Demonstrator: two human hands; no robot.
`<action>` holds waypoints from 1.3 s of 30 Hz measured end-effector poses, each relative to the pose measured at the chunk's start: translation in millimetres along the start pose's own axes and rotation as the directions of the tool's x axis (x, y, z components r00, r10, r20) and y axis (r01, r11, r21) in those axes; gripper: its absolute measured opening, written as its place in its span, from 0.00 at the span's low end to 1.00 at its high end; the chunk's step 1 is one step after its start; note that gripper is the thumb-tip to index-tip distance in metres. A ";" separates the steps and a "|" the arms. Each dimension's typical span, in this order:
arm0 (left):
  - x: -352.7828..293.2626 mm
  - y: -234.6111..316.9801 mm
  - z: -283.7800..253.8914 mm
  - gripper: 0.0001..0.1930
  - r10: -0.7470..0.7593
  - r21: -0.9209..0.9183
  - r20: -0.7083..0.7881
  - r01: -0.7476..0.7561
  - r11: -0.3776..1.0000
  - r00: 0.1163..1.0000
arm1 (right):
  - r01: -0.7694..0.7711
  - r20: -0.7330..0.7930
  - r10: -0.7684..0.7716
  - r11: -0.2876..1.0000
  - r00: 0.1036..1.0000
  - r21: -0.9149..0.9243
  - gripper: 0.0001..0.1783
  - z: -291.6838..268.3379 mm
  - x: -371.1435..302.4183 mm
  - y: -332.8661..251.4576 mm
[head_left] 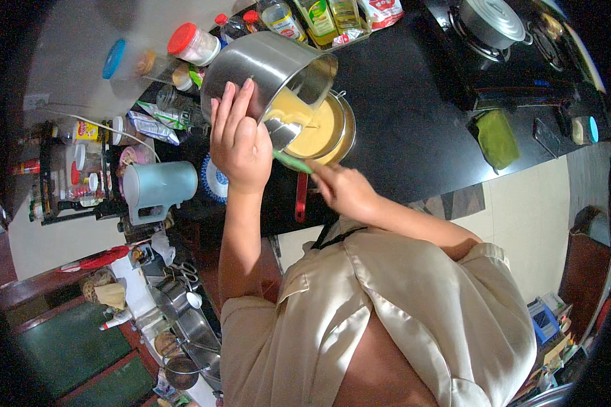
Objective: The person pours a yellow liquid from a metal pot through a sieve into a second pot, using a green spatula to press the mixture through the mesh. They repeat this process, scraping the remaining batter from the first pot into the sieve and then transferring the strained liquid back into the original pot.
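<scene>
Yellow mixture fills a round, metal-rimmed vessel on a black countertop as a person tips a steel pot above it. The left hand, fingers extended, supports the pot's outer wall, its mouth angled down toward the vessel. The right hand is closed around the green handle of a utensil, whose grey head sits at the pot's mouth. A red handle juts toward the person; a green cloth lies well apart, to the right.
</scene>
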State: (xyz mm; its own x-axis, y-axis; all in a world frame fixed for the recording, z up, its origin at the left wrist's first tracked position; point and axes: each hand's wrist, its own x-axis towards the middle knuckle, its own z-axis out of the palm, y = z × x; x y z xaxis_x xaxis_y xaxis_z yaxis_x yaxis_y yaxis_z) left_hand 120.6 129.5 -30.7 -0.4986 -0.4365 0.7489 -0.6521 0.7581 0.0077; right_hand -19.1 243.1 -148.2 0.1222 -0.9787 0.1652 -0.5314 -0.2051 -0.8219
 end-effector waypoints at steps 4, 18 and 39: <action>-7.5 -4.5 -3.0 0.09 0.004 -0.038 -0.013 -0.005 0.999 1.000 | -0.099 -0.048 0.092 0.980 0.995 -0.171 0.20 -26.6 21.4 39.4; -6.0 -7.3 -0.6 0.07 0.052 -0.026 0.018 -0.051 0.998 0.999 | 0.254 0.302 -0.020 0.596 0.953 -0.762 0.04 -100.0 88.6 -69.4; -4.7 -29.7 1.6 0.05 0.010 0.034 0.008 -0.010 0.999 1.000 | 0.270 0.349 0.061 0.518 0.935 -0.812 0.05 -92.8 72.3 -84.1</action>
State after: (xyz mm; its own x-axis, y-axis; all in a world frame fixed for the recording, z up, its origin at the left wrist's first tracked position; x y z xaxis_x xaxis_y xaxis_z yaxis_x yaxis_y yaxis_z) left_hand 141.4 108.3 -35.4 -0.5096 -0.4331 0.7434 -0.6662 0.7455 -0.0224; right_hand -43.4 188.4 -16.5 0.3747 -0.9232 -0.0859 -0.9229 -0.3803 0.0611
